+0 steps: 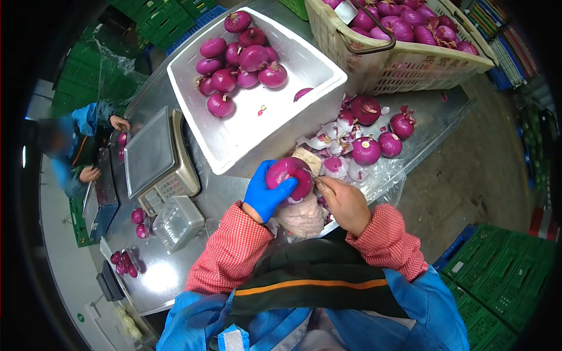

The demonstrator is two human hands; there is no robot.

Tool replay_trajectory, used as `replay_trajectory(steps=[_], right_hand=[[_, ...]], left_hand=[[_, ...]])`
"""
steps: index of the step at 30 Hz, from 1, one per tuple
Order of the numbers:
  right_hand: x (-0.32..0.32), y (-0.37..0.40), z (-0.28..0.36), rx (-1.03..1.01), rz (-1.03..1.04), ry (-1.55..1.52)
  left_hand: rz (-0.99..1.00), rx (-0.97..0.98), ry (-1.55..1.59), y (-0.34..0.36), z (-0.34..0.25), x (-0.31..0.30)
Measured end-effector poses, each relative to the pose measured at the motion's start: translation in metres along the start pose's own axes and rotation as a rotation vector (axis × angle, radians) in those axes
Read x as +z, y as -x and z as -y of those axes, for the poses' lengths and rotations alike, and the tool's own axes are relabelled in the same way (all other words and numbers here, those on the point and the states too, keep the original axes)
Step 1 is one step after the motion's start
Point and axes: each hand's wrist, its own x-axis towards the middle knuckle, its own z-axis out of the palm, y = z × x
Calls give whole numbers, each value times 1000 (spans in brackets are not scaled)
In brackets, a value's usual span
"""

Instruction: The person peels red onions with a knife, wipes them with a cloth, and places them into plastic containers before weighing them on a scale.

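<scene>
In front of me, my left hand [266, 190], in a blue glove, is closed around a large red onion [291, 174]. My right hand [344, 202], bare, is closed at the onion's right side with thumb and fingers pinched together; what they grip is too small to make out. Below the onion lies a pale crumpled cloth [303, 216], and a tan sponge-like block [308, 159] sits just behind. Loose onion skins [333, 137] are heaped beyond my hands, beside several more red onions [366, 151].
A white foam box [257, 136] holding several onions stands ahead. Behind it to the right is a cream crate [404, 70] full of onions. A scale [161, 164] and clear plastic trays [177, 225] are at left. Another person [82, 140] works there. Green crates [497, 275] are stacked at right.
</scene>
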Motion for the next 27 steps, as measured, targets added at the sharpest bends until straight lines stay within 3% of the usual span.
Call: replay_trajectory(steps=[1, 4, 8, 9, 12, 19, 25, 27], right_hand=[[4, -1, -3, 5, 25, 13], [-1, -16, -45, 387, 124, -164], [-4, -9, -30, 146, 50, -136], [-11, -9, -15, 216, 96, -131], [-17, -4, 6, 16, -2, 39], [-23, 1, 7, -183, -91, 332], [-17, 5, 6, -150, -175, 320], [-5, 7, 7, -95, -195, 151]], left_hand=[[-12, -6, 19, -1, 1, 0], [54, 56, -29, 9, -1, 3], [25, -82, 227, 2, 5, -1], [54, -86, 344, -3, 17, -4], [77, -218, 501, 8, -14, 9], [168, -108, 663, 0, 3, -1], [100, 33, 640, 7, 7, 13], [81, 83, 607, 7, 11, 14]])
